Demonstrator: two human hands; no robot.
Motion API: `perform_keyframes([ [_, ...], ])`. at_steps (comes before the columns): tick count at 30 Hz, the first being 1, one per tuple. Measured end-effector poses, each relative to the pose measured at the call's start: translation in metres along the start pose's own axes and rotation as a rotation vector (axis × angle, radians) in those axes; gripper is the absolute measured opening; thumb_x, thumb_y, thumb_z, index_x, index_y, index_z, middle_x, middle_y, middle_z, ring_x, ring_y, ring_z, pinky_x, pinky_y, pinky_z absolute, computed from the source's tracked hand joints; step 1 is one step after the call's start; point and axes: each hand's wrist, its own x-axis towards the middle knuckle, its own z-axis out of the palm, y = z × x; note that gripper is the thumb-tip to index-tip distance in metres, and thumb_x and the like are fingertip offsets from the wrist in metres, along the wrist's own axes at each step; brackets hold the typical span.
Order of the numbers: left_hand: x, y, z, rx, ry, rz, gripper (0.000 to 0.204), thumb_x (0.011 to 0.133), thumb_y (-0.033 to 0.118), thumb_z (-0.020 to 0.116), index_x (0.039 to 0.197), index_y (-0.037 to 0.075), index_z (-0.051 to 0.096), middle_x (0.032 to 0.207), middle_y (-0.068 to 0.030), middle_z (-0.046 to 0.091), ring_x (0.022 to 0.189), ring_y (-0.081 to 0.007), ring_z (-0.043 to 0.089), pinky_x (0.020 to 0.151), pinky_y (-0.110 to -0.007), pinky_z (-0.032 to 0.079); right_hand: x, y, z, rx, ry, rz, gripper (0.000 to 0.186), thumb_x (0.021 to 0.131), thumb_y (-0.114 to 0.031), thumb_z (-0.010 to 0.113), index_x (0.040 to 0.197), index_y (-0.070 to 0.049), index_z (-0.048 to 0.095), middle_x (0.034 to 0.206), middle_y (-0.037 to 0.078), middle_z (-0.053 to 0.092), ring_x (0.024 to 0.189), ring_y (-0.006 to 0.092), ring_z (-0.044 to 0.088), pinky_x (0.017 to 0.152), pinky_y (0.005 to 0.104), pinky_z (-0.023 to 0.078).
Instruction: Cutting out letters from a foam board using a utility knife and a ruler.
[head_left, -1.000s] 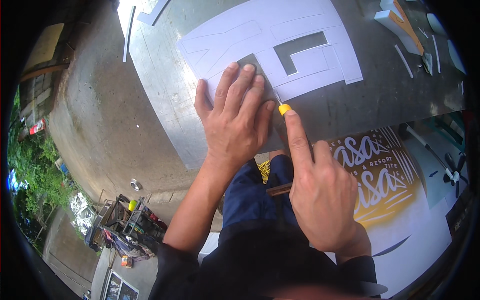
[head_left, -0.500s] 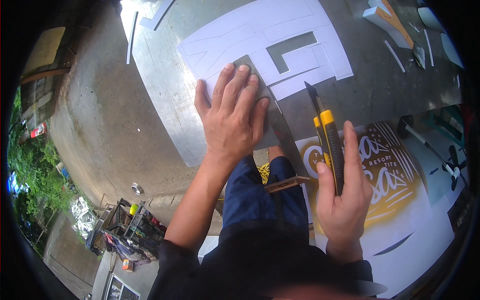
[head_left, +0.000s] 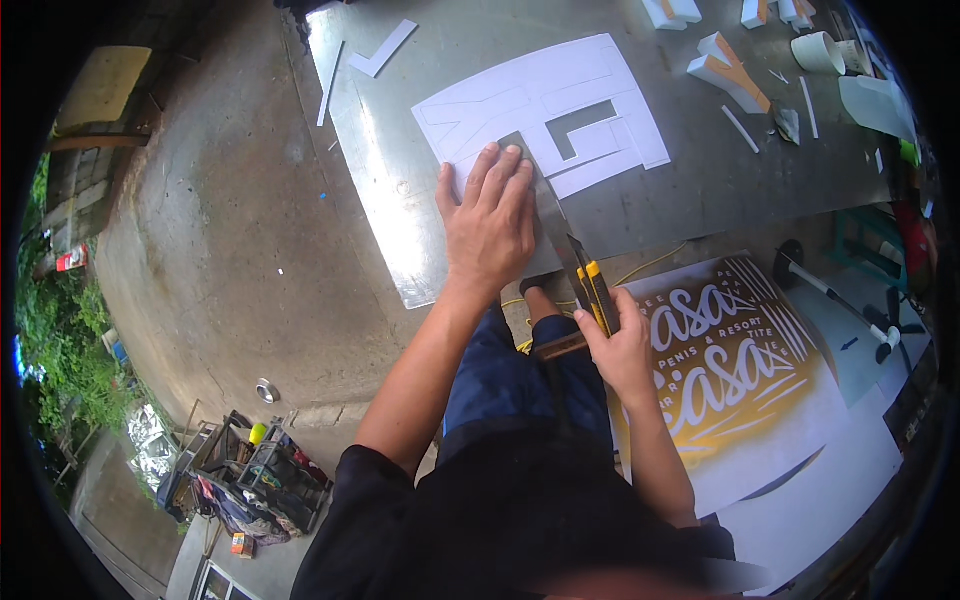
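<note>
A white sheet (head_left: pixel 520 90) with drawn letter outlines and an angular cut-out lies on the metal tabletop (head_left: pixel 390 200). My left hand (head_left: pixel 490 225) rests palm down, fingers stretched, over the sheet's near edge and a grey metal straightedge (head_left: pixel 548 212). Its strip runs past the table's near edge towards a wooden crosspiece (head_left: pixel 561 347); whether the two are one square I cannot tell. My right hand (head_left: pixel 620 345) is closed round a yellow and black utility knife (head_left: pixel 597 290). The knife's dark blade points away from me, beside the straightedge and just short of the sheet.
Cut white strips (head_left: pixel 384 50) lie at the far left. A white and orange Y-shaped letter (head_left: pixel 730 72), paper cups (head_left: pixel 818 52) and scraps are at the right. Below the table, a yellow-sprayed stencil sheet (head_left: pixel 735 360) lies right; a cluttered rack (head_left: pixel 265 470) stands left.
My right hand has drawn the knife left, closer to the straightedge, and its index finger now curls in. My left hand stays on the sheet. The whole view has widened and shifted.
</note>
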Motion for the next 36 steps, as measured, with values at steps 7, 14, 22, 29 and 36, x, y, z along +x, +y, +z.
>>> perform_keyframes([
  [7,0.002,0.001,-0.002,-0.131,0.038,0.001,0.050,0.095,0.013,0.065,0.143,0.013,0.054,0.152,-0.0104,0.055,0.143,-0.0282,0.050,0.121,-0.057,0.025,0.005,0.007,0.003,0.162,-0.005,0.132,0.028,0.091,-0.005,0.074,0.114,-0.001,0.058,0.089,0.006,0.072,0.081,0.0140,0.067,0.077,0.0320,0.053],
  [14,-0.005,-0.014,0.004,-0.366,0.259,-0.100,0.055,0.093,0.000,0.063,0.145,0.004,0.045,0.151,-0.0243,0.042,0.142,-0.0416,0.043,0.117,-0.049,0.036,-0.008,0.005,-0.039,0.341,0.209,0.220,0.024,0.093,-0.005,0.074,0.110,-0.003,0.058,0.092,0.002,0.069,0.082,0.0094,0.063,0.078,0.0271,0.051],
  [22,-0.003,-0.016,0.000,-0.465,0.271,-0.182,0.056,0.093,0.018,0.074,0.142,0.007,0.050,0.152,-0.0226,0.041,0.145,-0.0403,0.037,0.119,-0.050,0.032,-0.028,0.019,-0.081,0.411,0.295,0.292,0.040,0.095,-0.005,0.074,0.131,-0.003,0.056,0.100,0.002,0.068,0.089,0.0074,0.062,0.084,0.0243,0.051],
  [29,0.019,-0.028,-0.017,-0.194,0.118,-0.040,0.062,0.085,0.042,0.082,0.137,0.013,0.062,0.153,-0.0204,0.043,0.144,-0.0458,0.035,0.118,-0.059,0.028,-0.044,0.028,-0.088,0.379,0.268,0.292,0.043,0.096,-0.007,0.074,0.134,-0.002,0.054,0.102,0.003,0.067,0.094,0.0086,0.063,0.088,0.0250,0.052],
  [36,0.047,-0.012,0.006,0.028,-0.091,0.174,0.080,0.089,0.070,0.066,0.152,0.022,0.055,0.162,-0.0249,0.035,0.151,-0.0497,0.026,0.124,-0.062,0.014,-0.051,0.032,-0.105,0.351,0.292,0.254,0.034,0.096,-0.008,0.074,0.125,-0.002,0.057,0.099,0.002,0.068,0.086,0.0063,0.061,0.078,0.0230,0.051],
])
